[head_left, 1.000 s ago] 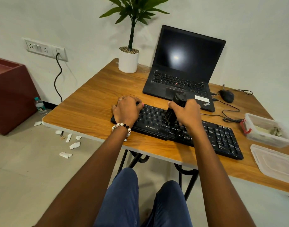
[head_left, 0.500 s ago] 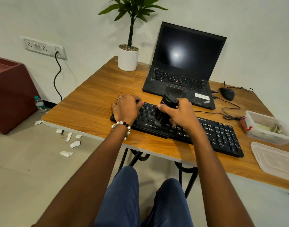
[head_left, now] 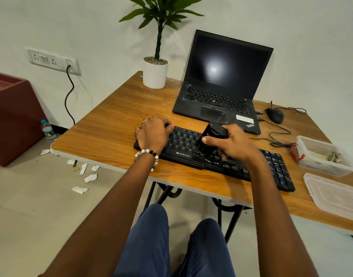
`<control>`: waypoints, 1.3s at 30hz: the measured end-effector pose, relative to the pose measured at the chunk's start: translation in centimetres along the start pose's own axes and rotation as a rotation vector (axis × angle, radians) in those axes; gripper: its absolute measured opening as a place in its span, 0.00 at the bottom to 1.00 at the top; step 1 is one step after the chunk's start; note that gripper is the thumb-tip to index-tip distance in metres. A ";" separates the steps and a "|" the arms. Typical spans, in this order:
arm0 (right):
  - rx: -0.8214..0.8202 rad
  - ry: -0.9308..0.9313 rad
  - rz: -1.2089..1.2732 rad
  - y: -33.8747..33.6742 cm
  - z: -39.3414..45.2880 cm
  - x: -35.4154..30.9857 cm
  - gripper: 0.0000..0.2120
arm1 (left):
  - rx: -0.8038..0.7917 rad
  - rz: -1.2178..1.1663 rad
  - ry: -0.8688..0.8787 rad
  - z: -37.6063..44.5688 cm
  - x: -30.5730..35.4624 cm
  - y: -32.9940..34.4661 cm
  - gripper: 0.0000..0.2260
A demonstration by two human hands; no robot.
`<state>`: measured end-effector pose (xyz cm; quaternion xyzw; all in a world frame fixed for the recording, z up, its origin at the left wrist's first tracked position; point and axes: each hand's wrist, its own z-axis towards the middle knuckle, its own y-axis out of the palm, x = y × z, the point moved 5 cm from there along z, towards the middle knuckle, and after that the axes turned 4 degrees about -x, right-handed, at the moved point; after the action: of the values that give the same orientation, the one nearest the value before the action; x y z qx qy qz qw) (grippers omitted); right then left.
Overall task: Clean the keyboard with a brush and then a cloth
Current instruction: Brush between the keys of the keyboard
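One keyboard, one brush, one laptop, one mouse, one container, one loose lid. Left hand rests curled on the keyboard's left end — grip unclear. Right hand wraps the black brush, bristle end apparently down on the middle keys — keyboard spans under both hands.

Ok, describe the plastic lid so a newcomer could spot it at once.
Start at the wooden table and go to its right end, past the black keyboard. Near the front edge lies the plastic lid, just in front of the open plastic box. Unlike the box, it is flat, shallow and holds nothing.
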<state>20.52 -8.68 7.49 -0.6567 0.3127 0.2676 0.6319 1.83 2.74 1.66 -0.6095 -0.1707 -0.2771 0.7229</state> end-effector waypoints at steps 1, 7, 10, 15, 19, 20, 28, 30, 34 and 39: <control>-0.012 0.012 -0.047 -0.5 0.1 -0.2 0.13 | 0.001 0.001 0.001 0.0 0.0 0.0 0.09; 0.170 -0.052 0.172 -0.3 0.4 -0.8 0.13 | 0.050 0.145 0.057 -0.6 1.0 -0.4 0.10; 0.135 -0.030 0.254 0.9 0.1 0.6 0.09 | 0.068 0.217 0.073 -1.1 1.8 -0.2 0.10; 0.244 0.071 0.034 -1.6 -0.7 1.3 0.12 | 0.012 0.137 0.106 -2.3 2.7 0.4 0.12; 0.306 -0.008 0.157 -1.2 -0.6 0.3 0.12 | -0.039 0.085 0.112 -2.8 3.5 1.0 0.16; 0.277 -0.026 0.202 -0.5 -0.5 0.3 0.12 | -0.053 0.078 0.113 -2.9 3.7 1.2 0.17; 0.360 0.149 -0.072 -2.5 -1.8 2.8 0.16 | -0.068 0.160 0.113 -3.4 3.8 2.0 0.19; 0.439 0.144 -0.233 -3.3 -1.8 1.9 0.16 | -0.061 0.166 0.113 -3.4 3.8 2.1 0.19; 0.485 0.051 0.058 -1.1 -1.2 0.0 0.13 | -0.048 0.169 0.112 -3.5 3.8 2.1 0.18; 0.532 0.088 0.088 1.9 -0.8 0.5 0.18 | -0.028 0.176 0.111 -3.5 3.7 2.2 0.18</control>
<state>19.39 -9.55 5.92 -0.4643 0.4274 0.1744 0.7559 5.75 -1.16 1.37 -0.6160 -0.0725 -0.2482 0.7441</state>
